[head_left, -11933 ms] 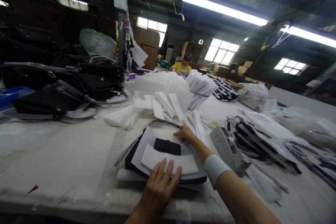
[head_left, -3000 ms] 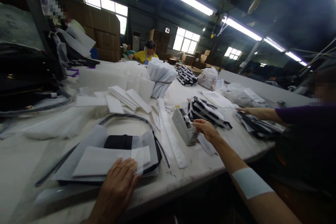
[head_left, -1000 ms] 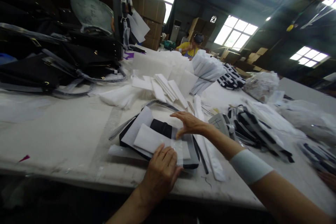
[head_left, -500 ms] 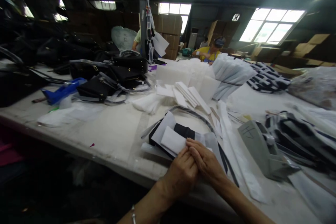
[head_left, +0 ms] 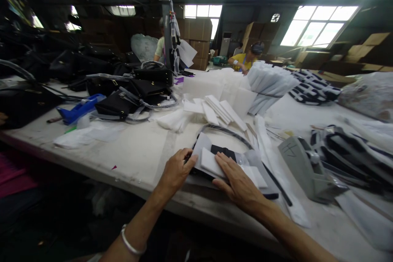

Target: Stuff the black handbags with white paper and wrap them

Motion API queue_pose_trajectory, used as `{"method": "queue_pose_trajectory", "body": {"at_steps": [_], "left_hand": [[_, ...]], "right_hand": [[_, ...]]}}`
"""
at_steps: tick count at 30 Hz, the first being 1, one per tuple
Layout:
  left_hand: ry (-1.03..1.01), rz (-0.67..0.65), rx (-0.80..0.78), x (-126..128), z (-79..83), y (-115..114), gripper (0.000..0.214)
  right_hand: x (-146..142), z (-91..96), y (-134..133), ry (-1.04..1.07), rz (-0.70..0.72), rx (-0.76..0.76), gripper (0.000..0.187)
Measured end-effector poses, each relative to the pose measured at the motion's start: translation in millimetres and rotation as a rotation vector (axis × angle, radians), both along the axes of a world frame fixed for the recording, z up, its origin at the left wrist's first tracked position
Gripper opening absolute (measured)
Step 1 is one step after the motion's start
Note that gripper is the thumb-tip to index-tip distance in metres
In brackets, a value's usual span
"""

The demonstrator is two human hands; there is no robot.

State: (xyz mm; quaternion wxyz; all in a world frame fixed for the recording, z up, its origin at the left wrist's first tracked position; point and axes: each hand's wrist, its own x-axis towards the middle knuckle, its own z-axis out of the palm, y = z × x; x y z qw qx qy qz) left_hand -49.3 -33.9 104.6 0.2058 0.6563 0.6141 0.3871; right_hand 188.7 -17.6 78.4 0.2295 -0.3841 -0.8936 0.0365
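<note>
A black handbag (head_left: 221,151) lies on its side near the table's front edge, its wrapped handle (head_left: 229,129) arching away from me. Pale sheets (head_left: 203,143) cover part of it, and a folded white foam pad (head_left: 210,162) rests on top. My left hand (head_left: 177,167) has its fingers curled at the bag's left edge, the thumb on the pale sheet; the fingertips are partly hidden. Spread flat over the pad and bag, my right hand (head_left: 236,178) presses down with its fingers extended.
Loose white foam strips (head_left: 215,110) and stacked foam sheets (head_left: 202,86) lie behind the bag. A grey tape dispenser (head_left: 302,168) stands to the right. Black bags (head_left: 113,104) and a blue tape dispenser (head_left: 80,108) are at left. Two co-workers are beyond the table.
My hands were together over the pad; now they are apart. The left has moved to the bag's left edge, and the right lies flat on the pad.
</note>
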Motion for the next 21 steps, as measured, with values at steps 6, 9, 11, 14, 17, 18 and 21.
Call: {"method": "queue_pose_trajectory", "body": {"at_steps": [6,9,11,14,17,18,21], "left_hand": [[-0.024,-0.225,0.04,4.3,-12.2,-21.6,0.032],[0.135,-0.226,0.146,-11.1,-22.8,-24.0,0.035],[0.263,-0.233,0.243,-15.2,-25.9,-24.3,0.052],[0.408,-0.245,0.368,-10.1,-22.3,-22.1,0.071],[0.552,-0.294,0.506,-2.6,-18.4,-15.8,0.066],[0.581,-0.343,0.545,-1.5,-19.8,-13.2,0.06],[0.533,-0.451,0.597,-2.7,-32.9,-6.9,0.043]], "right_hand": [[-1.4,-3.5,-10.2,-0.08,0.034,0.082,0.083],[-3.4,-3.1,-12.4,-0.094,0.028,0.087,0.076],[-7.0,-1.0,-14.1,-0.097,0.016,0.089,0.068],[-15.3,2.9,-19.4,-0.104,-0.017,0.096,0.058],[-24.4,3.8,-26.6,-0.097,-0.087,0.109,0.052],[-27.3,2.8,-28.6,-0.094,-0.111,0.115,0.051],[-34.7,-4.1,-31.7,-0.101,-0.154,0.138,0.048]]}}
